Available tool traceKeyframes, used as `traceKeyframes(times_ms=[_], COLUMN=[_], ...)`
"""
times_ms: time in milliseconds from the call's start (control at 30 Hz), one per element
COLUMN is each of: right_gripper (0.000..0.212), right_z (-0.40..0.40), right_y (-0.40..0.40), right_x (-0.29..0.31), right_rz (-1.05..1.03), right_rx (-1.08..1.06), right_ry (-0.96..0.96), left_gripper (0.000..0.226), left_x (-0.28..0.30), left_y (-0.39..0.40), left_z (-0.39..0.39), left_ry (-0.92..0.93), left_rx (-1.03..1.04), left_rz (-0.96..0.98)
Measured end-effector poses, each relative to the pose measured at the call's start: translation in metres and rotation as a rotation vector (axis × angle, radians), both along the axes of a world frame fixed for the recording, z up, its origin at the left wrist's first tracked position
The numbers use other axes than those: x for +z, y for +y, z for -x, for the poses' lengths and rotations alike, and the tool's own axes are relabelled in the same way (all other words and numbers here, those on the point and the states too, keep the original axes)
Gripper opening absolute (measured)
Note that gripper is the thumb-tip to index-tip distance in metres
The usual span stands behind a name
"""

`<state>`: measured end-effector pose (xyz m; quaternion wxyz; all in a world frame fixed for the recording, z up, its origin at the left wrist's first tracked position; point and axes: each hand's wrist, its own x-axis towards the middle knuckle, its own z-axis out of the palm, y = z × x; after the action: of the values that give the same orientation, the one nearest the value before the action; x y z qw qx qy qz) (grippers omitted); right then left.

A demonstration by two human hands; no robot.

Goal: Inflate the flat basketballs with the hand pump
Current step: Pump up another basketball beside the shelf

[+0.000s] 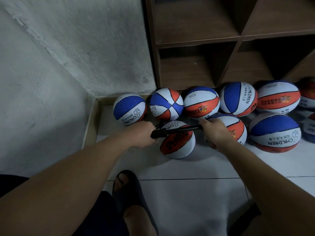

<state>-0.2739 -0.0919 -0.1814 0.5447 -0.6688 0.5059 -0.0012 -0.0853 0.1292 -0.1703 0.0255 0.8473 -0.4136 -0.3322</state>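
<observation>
Now, over the tiled floor by the brown shelf, near the wall-side corner, I see the basketball mid-inflation. My left hand grips the pump barrel; my right hand holds its handle, drawn out. Next, I judge, comes a straight push inward.

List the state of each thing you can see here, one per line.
Pump: held level over the nearest ball, gripped at both ends.
Nearest ball: on the floor, round.
Left hand: grips the pump's body.
Right hand: grips the pump's handle end.
Shelf: compartments bare.
</observation>
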Motion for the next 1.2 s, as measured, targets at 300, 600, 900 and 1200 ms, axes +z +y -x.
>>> traceKeyframes(times_ms=[300,600,900,1200], right_gripper=[0.044,0.04,0.045,0.043], right_z=[-0.019,-0.022,-0.007,0.001], right_y=[0.07,0.089,0.051,0.024], right_x=[0.0,0.0,-0.002,-0.001], right_rz=[0.232,0.174,0.159,0.238], right_rx=[0.093,0.156,0.147,0.044], right_ry=[-0.017,-0.049,-0.022,-0.087], left_gripper=[0.029,0.03,0.025,0.023], left_x=[0.007,0.015,0.01,0.005], left_y=[-0.015,-0.019,-0.01,-0.003], left_z=[0.022,0.038,0.024,0.015], left_ry=[-0.101,-0.153,-0.2,-0.195], left_rx=[-0.076,-0.131,-0.081,-0.033], left_rz=[0.008,-0.016,0.025,0.008])
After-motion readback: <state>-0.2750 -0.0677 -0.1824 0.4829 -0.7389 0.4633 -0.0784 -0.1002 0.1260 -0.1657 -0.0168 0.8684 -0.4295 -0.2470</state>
